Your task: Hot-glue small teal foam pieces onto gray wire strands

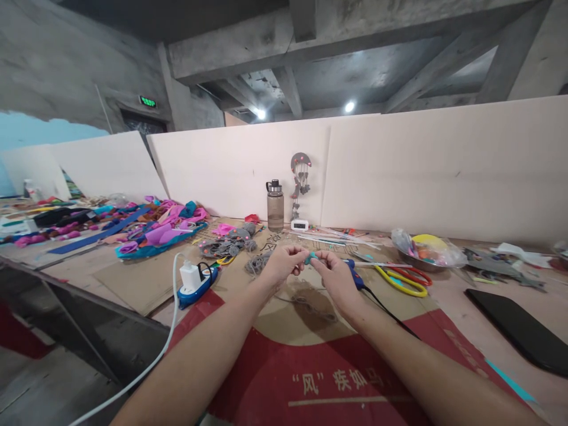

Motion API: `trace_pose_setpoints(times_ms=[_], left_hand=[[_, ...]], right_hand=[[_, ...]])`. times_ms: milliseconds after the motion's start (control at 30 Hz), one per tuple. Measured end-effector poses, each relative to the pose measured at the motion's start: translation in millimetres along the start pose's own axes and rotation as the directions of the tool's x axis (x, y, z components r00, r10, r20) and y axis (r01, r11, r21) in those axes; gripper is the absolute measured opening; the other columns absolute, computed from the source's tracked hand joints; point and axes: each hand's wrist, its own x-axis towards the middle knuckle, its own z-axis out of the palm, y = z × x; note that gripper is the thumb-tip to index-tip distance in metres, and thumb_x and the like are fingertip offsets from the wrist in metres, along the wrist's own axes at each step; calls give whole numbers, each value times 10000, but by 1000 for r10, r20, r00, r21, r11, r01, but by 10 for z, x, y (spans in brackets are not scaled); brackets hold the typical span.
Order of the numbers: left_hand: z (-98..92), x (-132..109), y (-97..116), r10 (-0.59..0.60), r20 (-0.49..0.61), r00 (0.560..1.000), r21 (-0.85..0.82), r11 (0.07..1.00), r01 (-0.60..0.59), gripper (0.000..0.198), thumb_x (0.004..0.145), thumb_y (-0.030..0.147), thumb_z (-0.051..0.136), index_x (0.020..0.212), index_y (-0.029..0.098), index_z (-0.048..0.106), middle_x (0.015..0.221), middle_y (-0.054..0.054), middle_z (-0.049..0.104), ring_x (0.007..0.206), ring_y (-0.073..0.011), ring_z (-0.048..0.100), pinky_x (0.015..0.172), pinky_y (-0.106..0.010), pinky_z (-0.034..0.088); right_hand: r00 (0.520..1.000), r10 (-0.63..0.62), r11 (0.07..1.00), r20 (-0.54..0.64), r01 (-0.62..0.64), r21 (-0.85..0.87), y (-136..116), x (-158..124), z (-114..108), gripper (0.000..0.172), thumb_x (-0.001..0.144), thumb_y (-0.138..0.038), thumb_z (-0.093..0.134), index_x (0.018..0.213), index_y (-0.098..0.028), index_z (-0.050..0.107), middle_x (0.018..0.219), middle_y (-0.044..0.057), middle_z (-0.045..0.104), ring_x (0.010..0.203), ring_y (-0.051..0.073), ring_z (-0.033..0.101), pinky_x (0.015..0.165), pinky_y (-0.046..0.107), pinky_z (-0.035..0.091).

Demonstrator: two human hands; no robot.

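2 hands meet above the surface (pixel 444 299), and 1 small teal piece (pixel 312 258) sits between their fingertips. The left hand (pixel 286 264) pinches it from the left with thumb and forefinger; the right hand (pixel 333 273) grasps it from the right, thumb toward the viewer. The piece is right at the tips of the fingers, clear of both palms and raised over a cardboard sheet (pixel 284 330); how much of it the fingers cover, I cannot tell.

Below the hands, 1 loop of grey cord (pixel 310 306) lies on the cardboard. Just beside the right hand is 1 blue-handled tool (pixel 356 278), with yellow-handled scissors (pixel 412 290) further right. 1 bottle (pixel 276 212) stands near the far edge of the surface, beside 1 small white clock (pixel 299 225). 1 black phone (pixel 517 331) lies toward the near right corner.
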Motion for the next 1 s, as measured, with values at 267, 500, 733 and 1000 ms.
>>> trace_pose_setpoints(times_ms=[267,500,733,1000], left_hand=[[-9,-12,10,36,-42,998,128,991,-31,225,743,349,612,693,133,574,398,66,441,332,-32,337,370,-169,208],[-67,68,-58,70,-73,995,258,965,-49,119,783,242,578,739,133,561,480,4,591,368,-80,520,408,-184,415],[-318,257,-192,179,-192,965,268,955,-124,83,721,190,642,714,139,577,557,1,617,498,-129,624,474,-222,502],[-640,389,-206,122,-398,909,-82,982,-168,151,724,252,648,720,128,561,610,-7,634,593,-137,650,615,-268,546]], right_hand=[[998,-43,998,-39,41,-56,10,23,-17,325,716,-455,608,880,-177,563,643,-30,502,553,115,403,517,247,329],[991,-129,965,-21,121,-234,-46,14,-28,238,725,-388,594,839,-187,538,688,-20,525,632,136,465,615,270,368],[981,-90,919,171,147,-365,-96,19,-48,196,786,-345,509,739,-181,607,716,12,622,682,163,530,665,288,384],[788,-205,816,581,465,-344,-466,-373,141,207,858,-234,469,891,-201,671,883,30,678,807,153,578,743,270,406]])
